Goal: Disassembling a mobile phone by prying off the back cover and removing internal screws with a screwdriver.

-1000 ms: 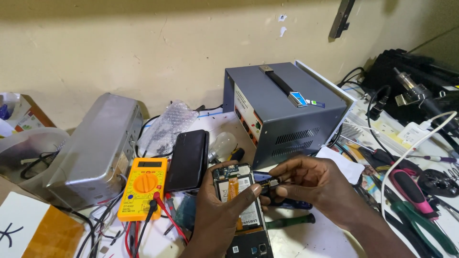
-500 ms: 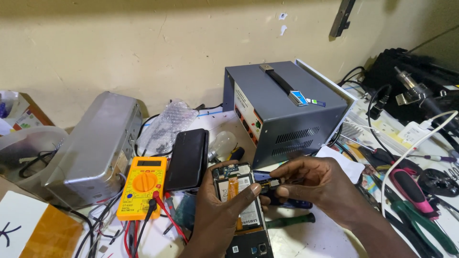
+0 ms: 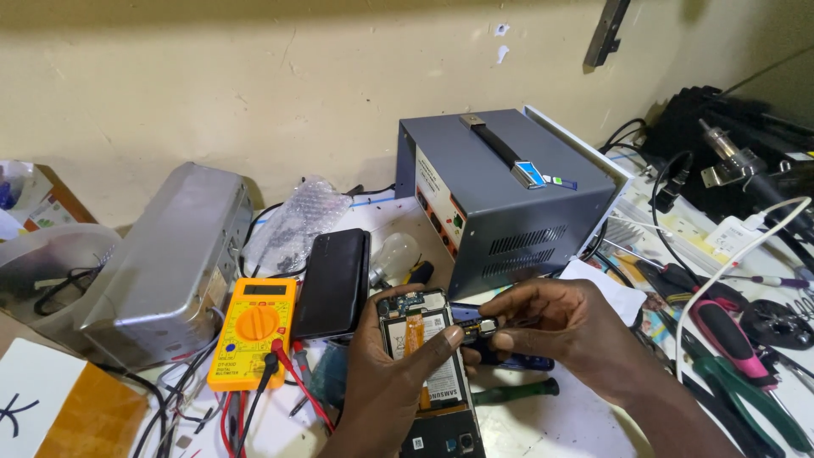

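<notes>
Opened phone (image 3: 421, 352) cradled in left hand (image 3: 386, 382) above the counter (image 3: 560, 424) — thumb pressed on its back. Right hand (image 3: 564, 326) pinching a small metal part (image 3: 487, 325) at the phone's edge — yellow multimeter (image 3: 254, 331) just left.

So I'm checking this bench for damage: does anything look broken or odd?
The phone in the left hand has its back cover off, its insides bare. A bare light bulb lies loose among the tools.

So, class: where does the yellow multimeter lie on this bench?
In the head view, the yellow multimeter lies left of the left hand, between the grey metal box and the black phone.
</notes>
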